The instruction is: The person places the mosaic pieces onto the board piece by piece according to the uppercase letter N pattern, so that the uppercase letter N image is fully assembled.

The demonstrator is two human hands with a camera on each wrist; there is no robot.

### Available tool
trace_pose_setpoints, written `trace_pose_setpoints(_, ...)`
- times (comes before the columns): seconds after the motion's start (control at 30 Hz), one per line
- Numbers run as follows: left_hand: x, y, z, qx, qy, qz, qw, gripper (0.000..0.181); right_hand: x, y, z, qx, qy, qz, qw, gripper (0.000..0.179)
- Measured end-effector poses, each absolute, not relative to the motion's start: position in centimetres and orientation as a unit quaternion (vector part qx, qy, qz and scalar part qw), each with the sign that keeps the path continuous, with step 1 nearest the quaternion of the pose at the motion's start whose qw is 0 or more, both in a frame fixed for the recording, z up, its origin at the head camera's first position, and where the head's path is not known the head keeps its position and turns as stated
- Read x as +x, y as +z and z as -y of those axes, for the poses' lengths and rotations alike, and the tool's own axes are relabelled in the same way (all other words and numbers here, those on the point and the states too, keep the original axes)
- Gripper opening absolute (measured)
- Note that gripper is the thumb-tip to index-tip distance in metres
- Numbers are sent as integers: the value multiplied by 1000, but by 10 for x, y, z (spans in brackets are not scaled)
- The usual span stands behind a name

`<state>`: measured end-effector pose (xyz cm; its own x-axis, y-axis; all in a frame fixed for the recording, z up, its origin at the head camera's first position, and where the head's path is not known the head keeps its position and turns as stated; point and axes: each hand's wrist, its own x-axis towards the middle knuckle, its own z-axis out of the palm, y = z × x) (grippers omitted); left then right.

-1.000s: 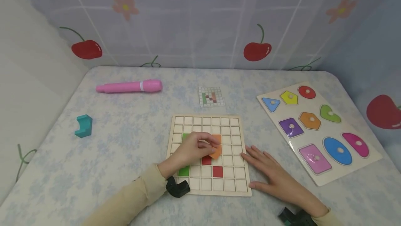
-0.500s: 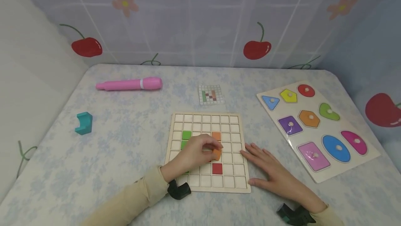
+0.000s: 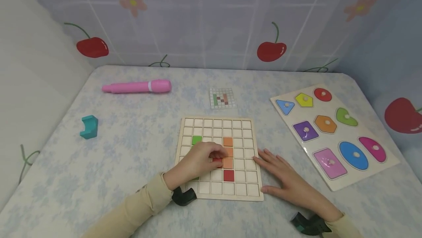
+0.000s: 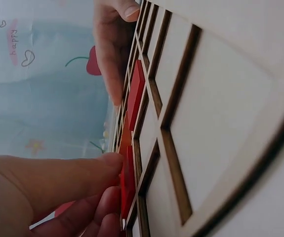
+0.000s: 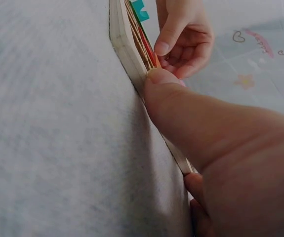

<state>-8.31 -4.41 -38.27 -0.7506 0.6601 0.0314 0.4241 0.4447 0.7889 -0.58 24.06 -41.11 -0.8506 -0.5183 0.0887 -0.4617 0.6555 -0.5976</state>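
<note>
A wooden grid board lies in the middle of the table. Three orange tiles form a column in its cells, with a red tile below them. My left hand is over the board, thumb and fingers apart and loosely bent beside the orange column. Its thumb is right by another red tile, partly covered by the hand. A green tile shows behind the hand; part of the board's left side is hidden. My right hand rests with fingers spread, fingertips and thumb at the board's right edge.
Behind the board lies a small pattern card. A shape puzzle board with knobbed pieces is at the right. On the left are a pink pen-like tube and a teal notched block.
The orange tile that was tilted in my left fingers now lies flat in its cell. My left hand has let go and drawn slightly left. The right hand stays put.
</note>
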Motion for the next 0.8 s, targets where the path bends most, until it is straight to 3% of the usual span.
trace_pose_setpoints(0.5,-76,-390,36,330,395,-850,109,17,-1,-413,-241,-270,-316,-909,31,71)
trace_pose_setpoints(0.8,-82,-380,46,324,444,-824,142,18,-1,-410,-240,-273,-307,-911,36,72)
